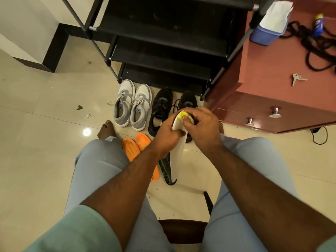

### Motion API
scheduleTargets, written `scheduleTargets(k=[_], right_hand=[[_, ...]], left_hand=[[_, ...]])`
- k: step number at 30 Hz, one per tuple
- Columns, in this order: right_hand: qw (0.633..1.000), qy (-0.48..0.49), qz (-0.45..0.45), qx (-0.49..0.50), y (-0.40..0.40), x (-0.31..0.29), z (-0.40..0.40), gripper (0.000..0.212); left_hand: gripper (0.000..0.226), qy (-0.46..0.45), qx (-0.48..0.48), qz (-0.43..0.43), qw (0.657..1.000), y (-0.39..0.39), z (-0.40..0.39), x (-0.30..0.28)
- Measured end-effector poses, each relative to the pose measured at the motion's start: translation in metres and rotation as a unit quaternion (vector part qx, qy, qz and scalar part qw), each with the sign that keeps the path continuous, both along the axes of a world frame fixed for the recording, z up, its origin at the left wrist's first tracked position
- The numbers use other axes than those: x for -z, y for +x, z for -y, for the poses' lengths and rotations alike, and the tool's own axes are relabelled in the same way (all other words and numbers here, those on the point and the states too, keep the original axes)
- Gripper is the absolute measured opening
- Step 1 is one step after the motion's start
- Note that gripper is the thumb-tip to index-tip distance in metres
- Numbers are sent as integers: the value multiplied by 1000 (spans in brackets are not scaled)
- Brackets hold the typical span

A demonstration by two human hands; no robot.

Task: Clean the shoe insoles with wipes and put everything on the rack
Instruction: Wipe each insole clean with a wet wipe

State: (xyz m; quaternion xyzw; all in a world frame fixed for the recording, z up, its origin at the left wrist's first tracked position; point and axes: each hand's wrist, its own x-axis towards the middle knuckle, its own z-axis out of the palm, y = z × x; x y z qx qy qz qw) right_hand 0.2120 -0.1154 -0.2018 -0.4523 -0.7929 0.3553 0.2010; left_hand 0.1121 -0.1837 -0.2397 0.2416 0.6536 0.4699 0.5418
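Hands (pixel 183 128) around white insole (pixel 177 157)

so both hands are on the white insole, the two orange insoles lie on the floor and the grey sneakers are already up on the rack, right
Not quite. The head view shows the grey sneakers on the floor in front of the rack, not on it. The rest holds: the left hand and right hand both hold the white insole, and the two orange insoles lie on the floor.

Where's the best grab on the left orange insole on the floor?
Probably the toe end of the left orange insole, pinched at its edge from the shoe side. It lies flat on the floor, and its heel end runs under the left forearm.
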Motion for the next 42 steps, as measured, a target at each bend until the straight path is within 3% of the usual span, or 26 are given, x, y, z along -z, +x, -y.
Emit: scheduleTargets(k=[4, 9, 16, 21, 27, 32, 37, 42], right_hand=[[1000, -5, 20, -9, 2, 5, 1, 29], [990, 76, 34, -111, -3, 4, 15, 21], [997, -2, 78, -13, 4, 7, -13, 28], [985, 48, 64, -153, 4, 2, 8, 28], [996, -3, 91, -13, 2, 8, -16, 28], [984, 27, 34, -175, 1, 1, 0, 26], [995, -2, 89, -47, 4, 8, -21, 28], [966, 104, 102, -213, 6, 4, -4, 24]], left_hand=[[58, 30, 18, -20, 999, 3, 2, -2], [47, 33, 15, -23, 999, 4, 3, -3], [64, -6, 7, 1, 1000, 7, 3, 0], [59, 25, 17, 37, 999, -1, 6, -4], [66, 3, 16, 60, 998, 2, 4, -1], [57, 18, 9, 117, 993, -1, 4, -4], [63, -17, 1, 129, 992, 0, 3, -3], [53, -13, -2, 156, 988, -4, 5, 1]])
